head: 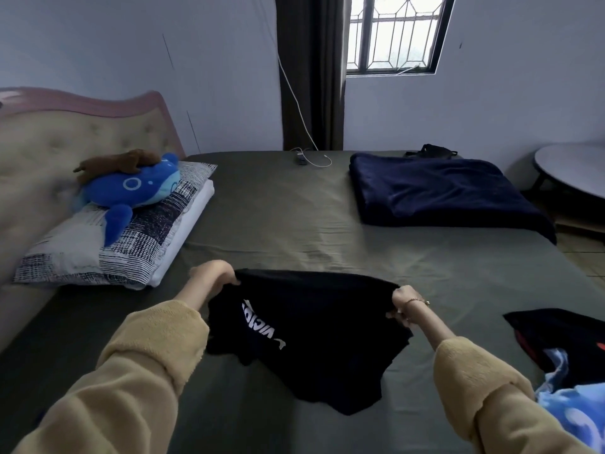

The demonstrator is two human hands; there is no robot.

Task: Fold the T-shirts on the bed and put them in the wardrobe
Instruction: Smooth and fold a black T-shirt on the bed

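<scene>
Yellow sleeves reach over the bed; I hold a black T-shirt low over its near part, my left grip and right grip each pinching a top corner.

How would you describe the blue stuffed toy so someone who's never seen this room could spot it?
Start at the padded headboard at the left end of the bed. In front of it lies a black-and-white patterned pillow, and the blue stuffed toy rests on top. Unlike the brown plush lying across it, it is bright blue with a white ring.
</scene>
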